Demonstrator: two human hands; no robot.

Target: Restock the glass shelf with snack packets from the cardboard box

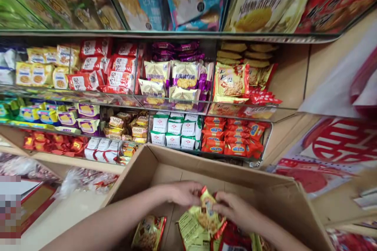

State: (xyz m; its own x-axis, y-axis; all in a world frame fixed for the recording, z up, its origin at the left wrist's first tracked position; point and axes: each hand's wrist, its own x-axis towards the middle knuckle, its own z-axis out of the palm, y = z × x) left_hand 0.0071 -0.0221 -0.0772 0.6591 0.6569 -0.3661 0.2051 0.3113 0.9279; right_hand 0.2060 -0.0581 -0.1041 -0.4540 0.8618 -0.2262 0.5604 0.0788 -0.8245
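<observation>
Over an open cardboard box (229, 164), my left hand (186, 193) and my right hand (232, 207) close around a yellow-and-red snack packet (208, 208) from either side. The left fingers are at its upper left and the right fingers at its right edge. Beneath it lies a pale yellow-green packet (188, 227), printed side up. Another snack packet (149, 233) rests apart at the box's lower left, near my left forearm. Red packaging below my right hand is partly hidden by the hand and arm.
Behind the box rise shelves with clear front edges (173, 104), stocked with biscuit packets. Similar yellow-and-red packets (231, 80) sit in the right compartment. Large biscuit bags (193, 0) line the shelf above. Plastic bags with red print (347, 141) are at right.
</observation>
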